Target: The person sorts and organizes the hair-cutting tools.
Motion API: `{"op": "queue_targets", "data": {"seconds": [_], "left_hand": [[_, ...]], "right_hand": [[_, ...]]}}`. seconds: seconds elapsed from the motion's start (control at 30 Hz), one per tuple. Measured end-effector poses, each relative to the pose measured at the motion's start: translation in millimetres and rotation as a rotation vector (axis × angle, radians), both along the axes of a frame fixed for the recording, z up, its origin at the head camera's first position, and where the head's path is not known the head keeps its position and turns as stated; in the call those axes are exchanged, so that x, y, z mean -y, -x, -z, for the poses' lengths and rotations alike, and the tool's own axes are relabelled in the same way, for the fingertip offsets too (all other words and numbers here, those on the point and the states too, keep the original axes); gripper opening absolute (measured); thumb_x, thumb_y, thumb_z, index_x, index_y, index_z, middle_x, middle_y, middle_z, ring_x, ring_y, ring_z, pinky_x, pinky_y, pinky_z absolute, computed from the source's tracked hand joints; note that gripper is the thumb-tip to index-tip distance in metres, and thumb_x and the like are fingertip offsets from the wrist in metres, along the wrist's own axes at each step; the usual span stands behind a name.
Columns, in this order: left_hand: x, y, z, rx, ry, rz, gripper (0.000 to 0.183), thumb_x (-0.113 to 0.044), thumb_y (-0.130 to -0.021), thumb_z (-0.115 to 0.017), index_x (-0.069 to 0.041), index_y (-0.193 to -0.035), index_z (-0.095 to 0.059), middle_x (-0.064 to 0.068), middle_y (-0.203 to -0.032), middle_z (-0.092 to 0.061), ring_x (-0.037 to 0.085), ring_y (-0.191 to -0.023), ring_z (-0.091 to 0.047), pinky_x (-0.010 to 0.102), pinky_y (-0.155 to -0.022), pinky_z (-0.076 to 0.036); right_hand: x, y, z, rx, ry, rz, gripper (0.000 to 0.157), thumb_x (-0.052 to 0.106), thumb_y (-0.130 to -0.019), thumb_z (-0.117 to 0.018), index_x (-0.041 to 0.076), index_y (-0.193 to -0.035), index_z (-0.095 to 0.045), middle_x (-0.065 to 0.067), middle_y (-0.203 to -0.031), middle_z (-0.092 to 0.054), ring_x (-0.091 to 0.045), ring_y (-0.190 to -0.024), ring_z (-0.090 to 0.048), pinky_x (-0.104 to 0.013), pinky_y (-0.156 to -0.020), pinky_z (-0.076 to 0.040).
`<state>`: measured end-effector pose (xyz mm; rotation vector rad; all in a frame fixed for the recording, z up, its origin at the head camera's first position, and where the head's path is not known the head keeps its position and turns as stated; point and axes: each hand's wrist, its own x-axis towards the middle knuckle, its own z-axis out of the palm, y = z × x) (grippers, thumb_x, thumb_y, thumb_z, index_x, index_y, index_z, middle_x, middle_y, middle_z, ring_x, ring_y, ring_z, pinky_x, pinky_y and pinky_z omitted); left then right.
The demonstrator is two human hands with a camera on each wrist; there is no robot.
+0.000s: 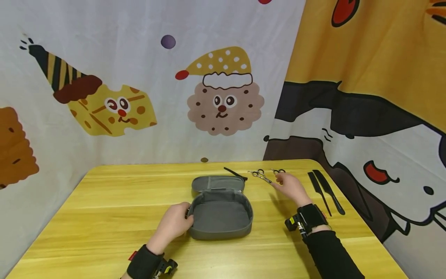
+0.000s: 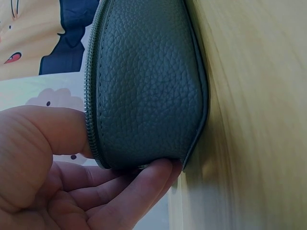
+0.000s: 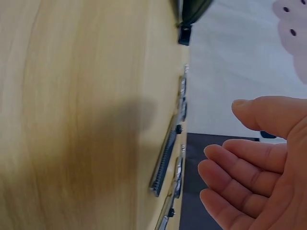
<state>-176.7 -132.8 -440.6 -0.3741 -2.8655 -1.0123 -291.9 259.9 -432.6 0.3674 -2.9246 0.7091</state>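
Observation:
An unzipped dark grey-green leather case (image 1: pixel 223 233) lies on the table with its lid folded back, and its inside holds nothing. My left hand (image 1: pixel 174 221) pinches the case's left wall, thumb over the zipper edge and fingers outside, as the left wrist view shows. Further right, my right hand (image 1: pixel 292 188) hovers above the table with nothing in its grasp, fingers loosely bent and thumb apart. Close by it lie thinning scissors (image 3: pixel 165 158) with a toothed blade. A second pair of scissors (image 3: pixel 178 177) sits beside them, partly hidden by this hand in the head view.
Two black combs (image 1: pixel 320 190) lie side by side at the table's right, one with a broader handle. A dark strap (image 1: pixel 235 173) sticks out behind the case lid. Behind the wooden table (image 1: pixel 115 201) hangs a cartoon-printed curtain (image 1: pixel 139 46).

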Motion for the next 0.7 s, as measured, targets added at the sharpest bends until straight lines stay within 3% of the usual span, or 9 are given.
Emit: {"op": "queue_targets", "data": {"seconds": [0.23,0.47,0.7], "left_hand": [[-1,0.0,0.0,0.006,0.004,-0.006,0.014,-0.001,-0.087,-0.068,0.0,-0.1,-0.068,-0.001,-0.067,-0.05,0.014,-0.057,-0.045,0.032,-0.055,-0.037],[-1,-1.2,-0.4,0.013,-0.002,-0.003,0.019,-0.001,-0.087,-0.068,0.002,-0.106,-0.068,0.0,-0.071,-0.054,0.014,-0.058,-0.046,0.032,-0.055,-0.038],[0,-1.8,-0.1,0.007,-0.009,0.001,0.013,-0.001,-0.088,-0.067,-0.001,-0.1,-0.067,0.0,-0.065,-0.048,0.014,-0.054,-0.044,0.032,-0.054,-0.036]], "right_hand": [[1,13.5,1.8,0.029,-0.09,0.014,0.039,0.015,-0.092,-0.07,-0.012,-0.12,-0.062,-0.024,-0.104,-0.067,-0.04,-0.096,-0.064,-0.051,-0.084,-0.051],[5,20.0,-0.3,0.085,-0.11,0.046,0.042,0.017,-0.092,-0.07,-0.01,-0.124,-0.062,-0.024,-0.108,-0.067,-0.039,-0.098,-0.063,-0.051,-0.083,-0.051],[9,26.3,0.7,0.11,-0.153,0.05,0.04,0.017,-0.092,-0.07,-0.008,-0.123,-0.063,-0.022,-0.106,-0.066,-0.037,-0.094,-0.063,-0.049,-0.081,-0.051]]}}
